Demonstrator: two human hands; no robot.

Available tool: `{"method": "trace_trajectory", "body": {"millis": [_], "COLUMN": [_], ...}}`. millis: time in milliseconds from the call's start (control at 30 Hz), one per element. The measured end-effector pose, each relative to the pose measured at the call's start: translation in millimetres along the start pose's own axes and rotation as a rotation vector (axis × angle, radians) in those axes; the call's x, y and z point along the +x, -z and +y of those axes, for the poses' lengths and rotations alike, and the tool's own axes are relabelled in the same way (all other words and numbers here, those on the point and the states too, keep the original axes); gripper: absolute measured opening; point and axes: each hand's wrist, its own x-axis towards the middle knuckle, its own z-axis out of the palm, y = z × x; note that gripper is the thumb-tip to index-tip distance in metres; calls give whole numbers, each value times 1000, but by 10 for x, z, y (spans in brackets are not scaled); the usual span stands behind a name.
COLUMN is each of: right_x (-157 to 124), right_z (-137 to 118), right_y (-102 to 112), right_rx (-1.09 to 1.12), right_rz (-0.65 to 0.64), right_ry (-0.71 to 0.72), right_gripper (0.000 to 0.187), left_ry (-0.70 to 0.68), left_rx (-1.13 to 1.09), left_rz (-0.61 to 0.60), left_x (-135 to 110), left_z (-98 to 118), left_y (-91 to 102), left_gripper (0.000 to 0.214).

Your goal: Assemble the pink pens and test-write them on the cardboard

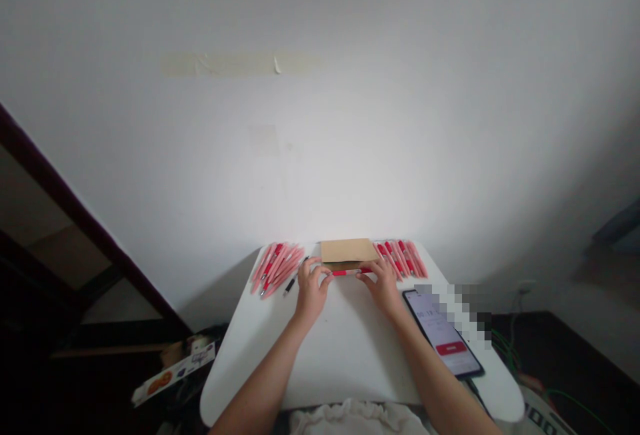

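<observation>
A pale wall point(400, 122) backs the far edge of the white table point(350, 355), which has open room between the forearms point(273, 375) toward its near edge. The phone point(440, 328) lies along the right edge, its screen writing too blurred to read. A left group of pens point(283, 265) and a right group of pens point(413, 262) flank the brown cardboard box point(347, 250), its top plain. The left hand point(311, 292) and right hand point(384, 288), each in a narrow grip, hold the red-and-pink pen point(345, 273) crosswise before the box; its tip end I cannot tell.
</observation>
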Motion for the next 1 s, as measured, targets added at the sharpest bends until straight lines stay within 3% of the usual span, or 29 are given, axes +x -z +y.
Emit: {"method": "trace_trajectory", "body": {"millis": [233, 533, 667, 800, 1000], "right_x": [43, 36, 73, 133, 129], "right_z": [-45, -228, -219, -186, -241], "right_y": [51, 23, 36, 133, 253], "right_rx": [354, 1035, 1313, 1404, 1432], "right_rz": [-14, -102, -50, -9, -18], "right_ry": [-57, -429, -609, -621, -599], "right_gripper": [28, 30, 27, 25, 41], "left_ry": [21, -53, -70, -54, -57], "left_rx": [10, 29, 40, 53, 64], "left_rz": [-2, -90, -109, -90, -73], "left_x": [20, -15, -33, -31, -38], "left_z": [-8, 83, 96, 54, 28], "left_y": [21, 10, 5, 0, -20], "left_gripper": [9, 8, 7, 10, 10]}}
